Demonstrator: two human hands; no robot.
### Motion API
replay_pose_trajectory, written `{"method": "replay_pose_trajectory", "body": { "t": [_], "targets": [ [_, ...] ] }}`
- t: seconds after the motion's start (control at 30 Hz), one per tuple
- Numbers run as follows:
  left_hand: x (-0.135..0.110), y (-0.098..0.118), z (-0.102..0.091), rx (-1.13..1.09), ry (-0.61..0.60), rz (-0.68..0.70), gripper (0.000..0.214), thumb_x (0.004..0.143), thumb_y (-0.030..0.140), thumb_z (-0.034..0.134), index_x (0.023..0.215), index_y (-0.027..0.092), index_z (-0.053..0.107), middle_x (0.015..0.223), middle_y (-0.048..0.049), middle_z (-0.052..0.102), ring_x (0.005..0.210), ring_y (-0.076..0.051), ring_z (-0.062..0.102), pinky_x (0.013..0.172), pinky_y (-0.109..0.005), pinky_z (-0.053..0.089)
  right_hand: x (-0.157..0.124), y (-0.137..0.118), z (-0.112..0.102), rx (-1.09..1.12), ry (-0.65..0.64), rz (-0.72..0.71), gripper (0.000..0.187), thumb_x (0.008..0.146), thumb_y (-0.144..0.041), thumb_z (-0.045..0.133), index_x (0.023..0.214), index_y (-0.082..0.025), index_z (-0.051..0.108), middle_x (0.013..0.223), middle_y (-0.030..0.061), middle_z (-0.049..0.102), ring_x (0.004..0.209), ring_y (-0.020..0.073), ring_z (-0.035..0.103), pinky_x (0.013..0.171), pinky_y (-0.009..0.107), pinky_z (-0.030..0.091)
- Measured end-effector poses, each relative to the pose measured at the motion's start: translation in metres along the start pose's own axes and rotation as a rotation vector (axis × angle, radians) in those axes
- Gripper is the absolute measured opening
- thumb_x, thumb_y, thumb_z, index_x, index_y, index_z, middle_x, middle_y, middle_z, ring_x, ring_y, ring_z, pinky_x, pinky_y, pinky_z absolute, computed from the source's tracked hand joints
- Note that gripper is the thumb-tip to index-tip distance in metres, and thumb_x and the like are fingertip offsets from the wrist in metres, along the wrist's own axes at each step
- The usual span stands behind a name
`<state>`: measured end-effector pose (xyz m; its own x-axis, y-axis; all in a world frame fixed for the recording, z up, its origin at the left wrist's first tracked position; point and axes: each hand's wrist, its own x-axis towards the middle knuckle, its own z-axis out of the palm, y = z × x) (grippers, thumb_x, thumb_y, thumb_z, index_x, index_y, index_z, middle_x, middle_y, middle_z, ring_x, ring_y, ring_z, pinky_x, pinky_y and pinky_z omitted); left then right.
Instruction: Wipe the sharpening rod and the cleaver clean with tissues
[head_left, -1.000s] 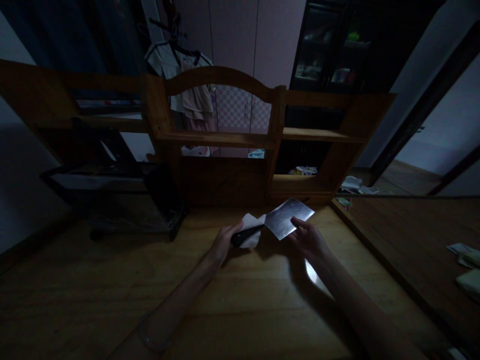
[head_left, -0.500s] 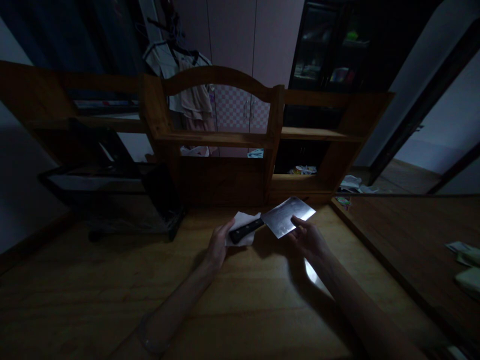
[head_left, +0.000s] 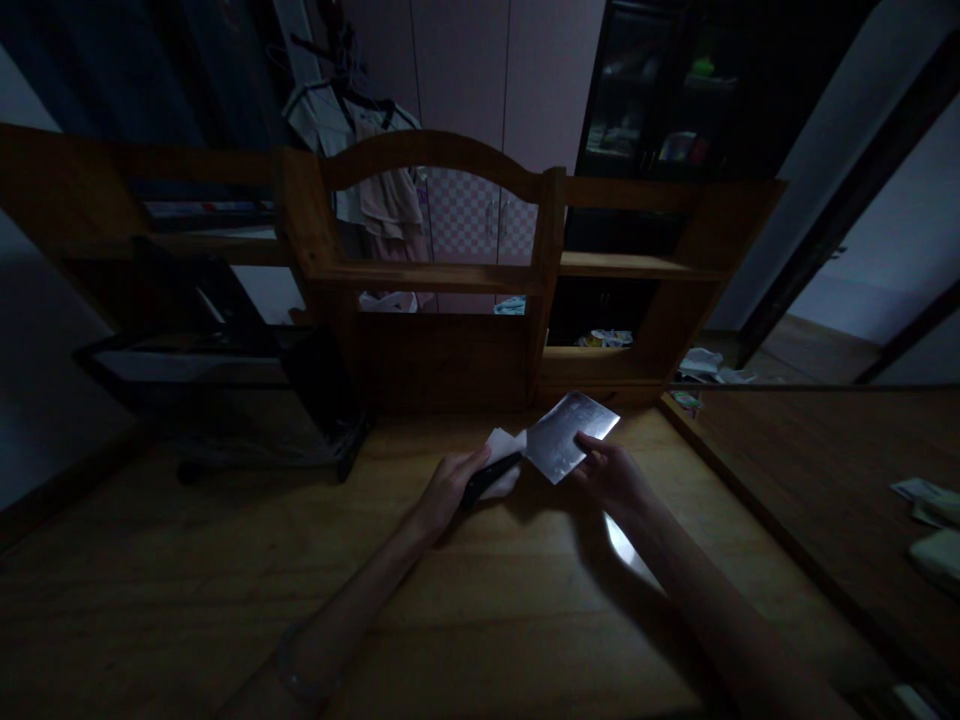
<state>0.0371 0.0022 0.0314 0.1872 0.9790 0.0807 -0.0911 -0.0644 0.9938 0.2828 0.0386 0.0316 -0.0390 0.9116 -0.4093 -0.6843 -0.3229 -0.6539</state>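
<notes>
A cleaver (head_left: 564,437) with a broad shiny blade and a black riveted handle is held above the wooden desk (head_left: 480,610). My right hand (head_left: 611,478) pinches the lower right edge of the blade, thumb on top. At the handle end, my left hand (head_left: 448,487) is closed around a white tissue (head_left: 504,442), which wraps the black handle. The tissue shows above and below the handle, near where it meets the blade. The left fingers beneath are hidden.
A wooden shelf unit (head_left: 442,275) rises along the desk's back. On the left stands a black rack (head_left: 217,370) with a dark object on it. A wooden ledge (head_left: 757,505) borders the right side. Beyond are hanging clothes (head_left: 386,190) and cupboards (head_left: 476,90).
My left hand has moved the tissue up along the handle toward the blade and folded it around the handle. The cleaver has shifted slightly left in my right hand's pinch.
</notes>
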Motion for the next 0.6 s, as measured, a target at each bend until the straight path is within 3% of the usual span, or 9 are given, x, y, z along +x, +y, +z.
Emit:
{"method": "replay_pose_trajectory", "body": {
  "t": [0.13,0.23,0.43,0.6],
  "targets": [
    [-0.005,0.012,0.004,0.001,0.025,0.095,0.02,0.083,0.03,0.064,0.088,0.017,0.078,0.103,-0.0066,0.074,0.107,-0.028,0.063,0.092,-0.029,0.045,0.0,-0.006,-0.002,0.026,0.025,-0.042,0.011,0.083,-0.005,0.06,0.086,-0.015,0.06,0.075,0.0056,0.072,0.065,0.0179,0.072,0.061,0.026,0.063],
    [-0.01,0.018,0.009,-0.057,0.021,0.141,0.022,0.077,0.016,0.068,0.096,0.022,0.077,0.119,-0.0062,0.068,0.13,-0.025,0.048,0.11,-0.031,0.033,-0.002,-0.008,-0.001,0.041,0.038,-0.079,0.01,0.084,-0.005,0.059,0.087,-0.015,0.06,0.075,0.0053,0.072,0.064,0.0179,0.072,0.06,0.026,0.063],
    [-0.012,0.016,0.015,0.153,-0.057,0.312,0.038,0.075,0.012,0.069,0.112,0.022,0.071,0.135,-0.0068,0.057,0.137,-0.023,0.039,0.12,-0.037,0.011,-0.005,-0.014,0.0,0.078,0.057,-0.126,0.011,0.086,-0.005,0.056,0.089,-0.014,0.061,0.078,0.0059,0.073,0.066,0.0172,0.072,0.062,0.027,0.063],
    [-0.011,0.01,0.015,0.233,-0.001,0.327,0.037,0.079,0.02,0.068,0.116,0.022,0.07,0.133,-0.0044,0.059,0.134,-0.024,0.043,0.119,-0.037,0.014,-0.004,-0.018,-0.004,0.111,0.077,-0.108,0.01,0.088,-0.007,0.054,0.086,-0.015,0.059,0.073,0.0044,0.071,0.066,0.0165,0.072,0.066,0.027,0.064]
  ]
}}
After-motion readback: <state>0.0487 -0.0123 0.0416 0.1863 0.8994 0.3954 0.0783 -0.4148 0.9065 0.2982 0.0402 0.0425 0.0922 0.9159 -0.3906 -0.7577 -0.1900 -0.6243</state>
